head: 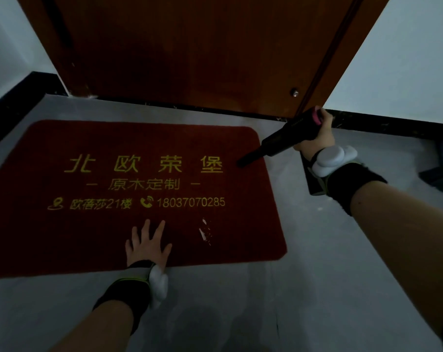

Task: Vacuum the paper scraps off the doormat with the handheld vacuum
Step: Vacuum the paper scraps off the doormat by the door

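Doormat (63, 232): red, gold lettering, flat on grey floor (291, 301) before wooden door (190, 47).

Handheld vacuum (278, 139): black body, pink cap at rear. Gripped in right hand (316, 133), fingers wrapped round the body. Nozzle angled down toward the doormat's right edge, near its far right corner; contact with the pile not discernible.

Left hand (146, 246): spread flat, fingers straight, pressed palm-down on the doormat at its near edge, about midway along. Grasping nothing.

Paper scraps (205, 232): 1 small cluster of pale slivers, on the doormat close to the near edge, just right of the left hand. Well apart from the nozzle.

Wrists: dark straps with white pods on both.

Progress, judged: remainder of doormat surface free of visible scraps, though light is dim and fine bits could be missed. Probably late in the task. Outstanding: nozzle to be brought across from far right corner to the cluster by the near edge, cluster drawn up.
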Motion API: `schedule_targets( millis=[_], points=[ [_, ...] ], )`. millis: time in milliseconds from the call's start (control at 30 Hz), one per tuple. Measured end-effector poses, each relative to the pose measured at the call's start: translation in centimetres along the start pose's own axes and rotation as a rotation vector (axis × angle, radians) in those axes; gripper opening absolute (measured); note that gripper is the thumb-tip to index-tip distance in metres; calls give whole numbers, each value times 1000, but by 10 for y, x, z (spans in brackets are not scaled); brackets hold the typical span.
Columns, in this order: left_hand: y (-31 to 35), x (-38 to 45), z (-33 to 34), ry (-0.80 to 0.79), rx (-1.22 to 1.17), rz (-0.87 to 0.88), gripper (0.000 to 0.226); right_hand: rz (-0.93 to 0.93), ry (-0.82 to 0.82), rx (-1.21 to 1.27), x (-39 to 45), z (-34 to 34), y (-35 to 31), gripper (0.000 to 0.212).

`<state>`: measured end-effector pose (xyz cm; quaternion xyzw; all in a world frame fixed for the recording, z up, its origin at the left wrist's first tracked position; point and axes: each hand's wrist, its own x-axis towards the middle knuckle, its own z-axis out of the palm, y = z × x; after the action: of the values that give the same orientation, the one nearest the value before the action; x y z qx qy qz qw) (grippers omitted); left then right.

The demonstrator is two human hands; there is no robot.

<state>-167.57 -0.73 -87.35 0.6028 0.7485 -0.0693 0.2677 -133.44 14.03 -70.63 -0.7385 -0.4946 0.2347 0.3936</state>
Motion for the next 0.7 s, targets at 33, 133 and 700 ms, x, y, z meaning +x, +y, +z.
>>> schedule_targets(
  millis=[33,133,700],
  points=[
    [-1,0,0,0,2,3,64,11,6,5,-1,2,2,92],
    [-1,-2,1,13,1,3,64,29,-50,-22,2,-4,5,94],
    [0,-1,2,13,16,-1,63,-52,-53,36,-11,-7,22,91]
  ],
)
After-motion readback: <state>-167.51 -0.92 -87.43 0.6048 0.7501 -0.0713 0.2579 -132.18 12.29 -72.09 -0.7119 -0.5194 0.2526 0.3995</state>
